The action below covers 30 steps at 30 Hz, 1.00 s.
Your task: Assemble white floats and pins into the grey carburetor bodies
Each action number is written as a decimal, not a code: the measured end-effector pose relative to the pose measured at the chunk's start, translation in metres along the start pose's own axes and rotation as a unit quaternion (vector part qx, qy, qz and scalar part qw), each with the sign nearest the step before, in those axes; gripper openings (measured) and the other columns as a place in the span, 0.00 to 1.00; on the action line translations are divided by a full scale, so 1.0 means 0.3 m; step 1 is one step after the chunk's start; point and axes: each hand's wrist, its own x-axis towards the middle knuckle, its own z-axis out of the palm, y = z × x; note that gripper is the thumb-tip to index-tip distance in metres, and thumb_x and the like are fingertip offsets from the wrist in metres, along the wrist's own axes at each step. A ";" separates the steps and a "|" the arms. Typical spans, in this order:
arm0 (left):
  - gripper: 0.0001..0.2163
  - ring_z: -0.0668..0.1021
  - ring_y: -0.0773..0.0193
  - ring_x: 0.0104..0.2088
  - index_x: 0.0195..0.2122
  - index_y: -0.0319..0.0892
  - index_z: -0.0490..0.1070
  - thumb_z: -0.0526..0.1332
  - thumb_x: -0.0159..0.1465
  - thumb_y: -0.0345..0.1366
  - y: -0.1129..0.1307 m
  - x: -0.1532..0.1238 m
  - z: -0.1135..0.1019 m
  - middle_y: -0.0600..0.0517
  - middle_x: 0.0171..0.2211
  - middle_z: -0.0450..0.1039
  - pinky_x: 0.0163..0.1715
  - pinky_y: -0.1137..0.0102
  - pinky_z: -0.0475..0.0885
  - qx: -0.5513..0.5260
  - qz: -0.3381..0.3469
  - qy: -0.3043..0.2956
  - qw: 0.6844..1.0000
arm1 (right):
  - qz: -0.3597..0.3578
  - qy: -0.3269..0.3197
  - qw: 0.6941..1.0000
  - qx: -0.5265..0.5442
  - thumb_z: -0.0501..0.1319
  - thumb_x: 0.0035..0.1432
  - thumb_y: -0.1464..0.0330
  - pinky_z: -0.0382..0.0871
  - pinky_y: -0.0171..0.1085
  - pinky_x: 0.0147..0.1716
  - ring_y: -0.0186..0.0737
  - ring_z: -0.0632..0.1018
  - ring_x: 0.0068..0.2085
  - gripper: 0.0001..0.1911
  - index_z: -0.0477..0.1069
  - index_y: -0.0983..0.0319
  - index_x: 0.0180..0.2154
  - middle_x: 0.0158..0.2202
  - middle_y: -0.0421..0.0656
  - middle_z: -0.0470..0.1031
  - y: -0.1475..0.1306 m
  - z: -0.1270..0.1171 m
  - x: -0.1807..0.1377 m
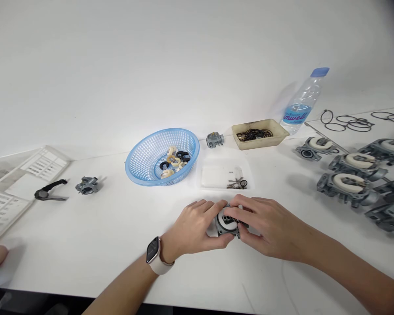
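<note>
My left hand (197,225) and my right hand (265,225) both grip a small grey metal housing (226,221) with a white insert, resting on the white table (101,236). The fingers of each hand curl round its sides, and my right fingertips press on its top. A watch sits on my left wrist (155,253). Just beyond the hands lies a clear tray (216,175) with small metal screws and a ring.
A blue basket (144,159) holds cream and black rings. A beige tray (276,133) holds black O-rings beside a water bottle (304,103). Several grey housings (348,181) lie at right. A loose housing (87,185), a black tool (49,191) and white racks (6,192) lie left.
</note>
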 end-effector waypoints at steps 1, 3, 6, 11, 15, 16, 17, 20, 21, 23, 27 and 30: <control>0.26 0.79 0.53 0.39 0.61 0.43 0.63 0.64 0.64 0.47 0.000 0.001 0.000 0.49 0.42 0.77 0.43 0.59 0.75 0.001 0.001 0.000 1.000 | 0.000 -0.001 1.000 0.000 0.52 0.62 0.75 0.56 0.37 0.29 0.36 0.68 0.31 0.15 0.70 0.58 0.47 0.39 0.41 0.69 0.000 0.000 0.001; 0.26 0.79 0.53 0.39 0.61 0.43 0.63 0.64 0.64 0.47 -0.001 0.002 0.001 0.49 0.42 0.77 0.43 0.59 0.75 0.000 0.001 -0.001 1.000 | 0.001 -0.003 1.000 0.000 0.52 0.62 0.75 0.56 0.37 0.29 0.36 0.68 0.31 0.15 0.70 0.58 0.47 0.39 0.41 0.69 -0.001 0.000 0.001; 0.26 0.79 0.53 0.39 0.61 0.43 0.63 0.64 0.65 0.47 0.000 0.002 0.000 0.49 0.42 0.77 0.43 0.59 0.75 -0.002 0.000 -0.001 1.000 | 0.001 -0.003 1.000 0.000 0.51 0.62 0.75 0.56 0.37 0.29 0.36 0.68 0.31 0.15 0.70 0.58 0.47 0.40 0.41 0.69 -0.002 -0.001 0.000; 0.26 0.79 0.53 0.39 0.61 0.44 0.63 0.64 0.65 0.47 0.002 -0.003 0.000 0.49 0.43 0.77 0.43 0.59 0.75 -0.003 -0.001 -0.001 1.000 | 0.001 -0.004 1.000 -0.005 0.52 0.62 0.75 0.57 0.37 0.29 0.36 0.69 0.31 0.15 0.70 0.58 0.47 0.40 0.41 0.69 -0.003 -0.003 -0.003; 0.27 0.79 0.53 0.40 0.62 0.44 0.62 0.64 0.65 0.48 0.000 -0.002 0.002 0.49 0.42 0.77 0.43 0.59 0.75 -0.004 -0.003 0.000 1.000 | -0.001 -0.005 1.000 -0.006 0.52 0.62 0.75 0.57 0.37 0.30 0.36 0.69 0.31 0.15 0.70 0.58 0.47 0.40 0.42 0.70 -0.002 -0.002 -0.003; 0.27 0.79 0.53 0.40 0.62 0.44 0.62 0.64 0.64 0.48 0.000 -0.002 0.003 0.49 0.42 0.77 0.43 0.59 0.75 -0.003 -0.003 0.000 1.000 | 0.000 -0.004 1.000 -0.006 0.52 0.62 0.75 0.57 0.37 0.29 0.36 0.69 0.31 0.15 0.70 0.58 0.47 0.40 0.42 0.70 -0.002 -0.001 -0.002; 0.27 0.79 0.53 0.40 0.62 0.44 0.62 0.64 0.64 0.48 -0.001 -0.001 0.003 0.49 0.42 0.77 0.44 0.59 0.75 -0.003 -0.003 0.000 1.000 | 0.000 -0.004 1.000 -0.006 0.52 0.62 0.75 0.57 0.37 0.29 0.36 0.68 0.31 0.15 0.70 0.58 0.47 0.40 0.42 0.70 -0.001 -0.001 -0.002; 0.27 0.78 0.53 0.40 0.61 0.43 0.62 0.64 0.65 0.48 -0.001 -0.001 0.004 0.49 0.42 0.77 0.44 0.60 0.75 -0.001 -0.003 0.001 1.000 | 0.002 -0.004 1.000 -0.009 0.52 0.62 0.75 0.57 0.37 0.29 0.36 0.69 0.31 0.15 0.71 0.58 0.46 0.39 0.42 0.70 -0.001 0.000 0.001; 0.27 0.78 0.53 0.39 0.61 0.43 0.63 0.64 0.65 0.48 -0.001 -0.001 0.004 0.49 0.42 0.77 0.43 0.60 0.75 -0.001 -0.003 0.001 1.000 | 0.003 -0.006 1.000 -0.009 0.52 0.62 0.75 0.57 0.37 0.29 0.36 0.69 0.31 0.15 0.71 0.58 0.46 0.40 0.42 0.70 -0.001 -0.001 0.001; 0.26 0.78 0.54 0.39 0.61 0.43 0.63 0.64 0.65 0.48 0.000 -0.003 0.003 0.50 0.41 0.77 0.43 0.60 0.74 -0.001 -0.004 -0.001 1.000 | 0.002 -0.008 1.000 -0.006 0.52 0.62 0.75 0.57 0.36 0.29 0.37 0.69 0.31 0.15 0.70 0.59 0.46 0.40 0.42 0.70 -0.001 -0.004 0.002; 0.26 0.79 0.54 0.39 0.61 0.44 0.63 0.64 0.65 0.47 0.002 -0.002 -0.001 0.50 0.41 0.77 0.42 0.61 0.74 -0.009 -0.004 -0.003 1.000 | -0.003 -0.005 1.000 -0.003 0.52 0.62 0.75 0.58 0.36 0.29 0.36 0.69 0.31 0.15 0.71 0.59 0.47 0.40 0.43 0.70 -0.004 -0.010 0.001; 0.27 0.79 0.54 0.39 0.62 0.44 0.62 0.64 0.65 0.48 0.002 0.000 -0.002 0.49 0.41 0.77 0.41 0.62 0.74 -0.010 -0.003 -0.002 1.000 | -0.003 -0.003 1.000 0.003 0.52 0.62 0.75 0.59 0.36 0.29 0.36 0.70 0.31 0.15 0.71 0.60 0.47 0.40 0.43 0.70 -0.008 -0.013 -0.001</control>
